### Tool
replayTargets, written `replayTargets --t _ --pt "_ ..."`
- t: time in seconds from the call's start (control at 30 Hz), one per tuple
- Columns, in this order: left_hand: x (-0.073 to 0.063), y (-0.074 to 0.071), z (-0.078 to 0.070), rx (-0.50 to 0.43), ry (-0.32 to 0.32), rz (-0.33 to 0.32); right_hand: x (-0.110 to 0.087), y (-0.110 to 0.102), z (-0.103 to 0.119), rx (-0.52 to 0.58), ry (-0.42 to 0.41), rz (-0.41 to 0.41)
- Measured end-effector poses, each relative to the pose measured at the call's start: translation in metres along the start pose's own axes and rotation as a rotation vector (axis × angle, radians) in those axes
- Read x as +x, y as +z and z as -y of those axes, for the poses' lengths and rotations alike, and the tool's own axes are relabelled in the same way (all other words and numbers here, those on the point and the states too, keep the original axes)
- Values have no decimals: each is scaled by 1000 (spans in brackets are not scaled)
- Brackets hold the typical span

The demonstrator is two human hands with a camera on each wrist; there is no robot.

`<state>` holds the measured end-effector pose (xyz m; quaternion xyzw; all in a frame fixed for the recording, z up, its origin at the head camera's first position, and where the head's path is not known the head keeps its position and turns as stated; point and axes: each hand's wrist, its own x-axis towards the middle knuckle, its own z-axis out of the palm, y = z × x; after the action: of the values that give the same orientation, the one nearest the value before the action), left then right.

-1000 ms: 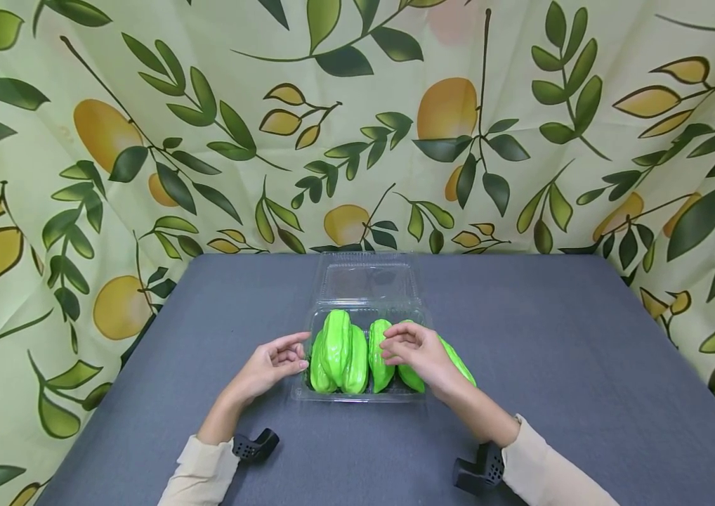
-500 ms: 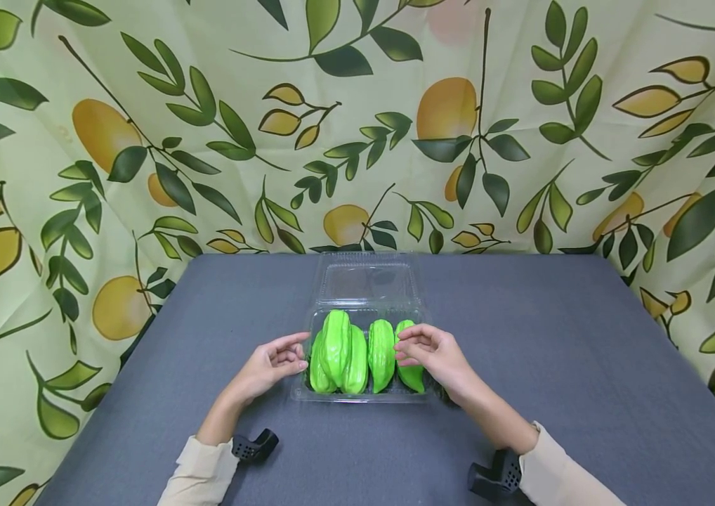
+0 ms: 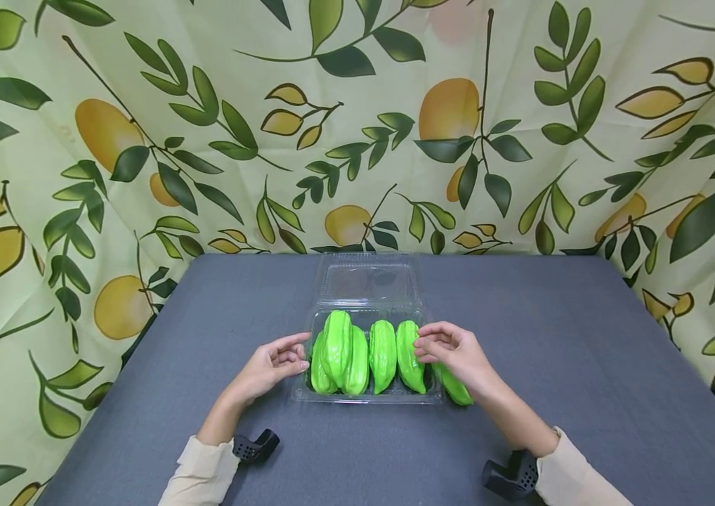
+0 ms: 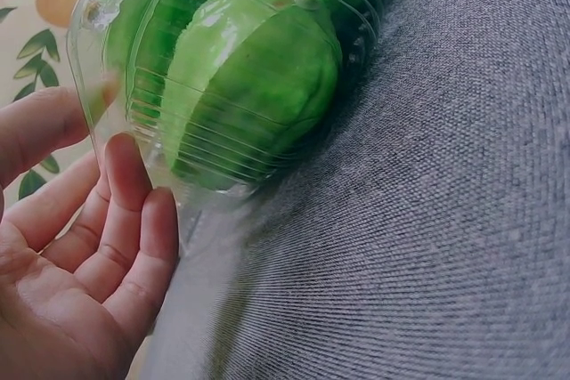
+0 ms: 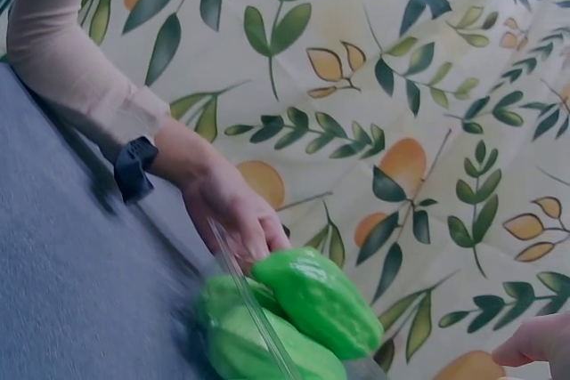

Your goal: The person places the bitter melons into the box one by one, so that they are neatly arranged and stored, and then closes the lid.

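Green ridged starfruit [image 3: 383,357] lie in a clear plastic clamshell box [image 3: 366,399] in the head view. At its left end one starfruit [image 3: 336,344] is on top of two others; two more stand side by side to the right. My left hand [image 3: 269,369] rests its loosely bent fingertips at the box's left rim [image 4: 89,131]. My right hand [image 3: 455,355] hovers with relaxed fingers, fingertips right beside the rightmost starfruit [image 3: 409,357] in the box. Another starfruit [image 3: 455,386] shows partly under this hand, just right of the box.
The box's hinged lid [image 3: 366,281] lies back towards the far edge of the grey cloth-covered table [image 3: 522,309]. A leaf-and-fruit patterned curtain [image 3: 357,140] hangs behind and at both sides. Black wrist mounts [image 3: 256,446] sit on both wrists.
My right hand has drawn back to the right from over the box, uncovering the two starfruit there and part of the one beside the box. The left hand stays at the rim.
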<state>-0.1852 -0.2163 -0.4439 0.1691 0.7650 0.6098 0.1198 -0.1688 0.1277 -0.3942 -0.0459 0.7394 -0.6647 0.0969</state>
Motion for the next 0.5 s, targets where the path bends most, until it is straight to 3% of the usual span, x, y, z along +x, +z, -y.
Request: replayTargets --t 0.5 --pt "0 1 -1 1 -4 -6 0 -30 -6 -108 -22 -30"
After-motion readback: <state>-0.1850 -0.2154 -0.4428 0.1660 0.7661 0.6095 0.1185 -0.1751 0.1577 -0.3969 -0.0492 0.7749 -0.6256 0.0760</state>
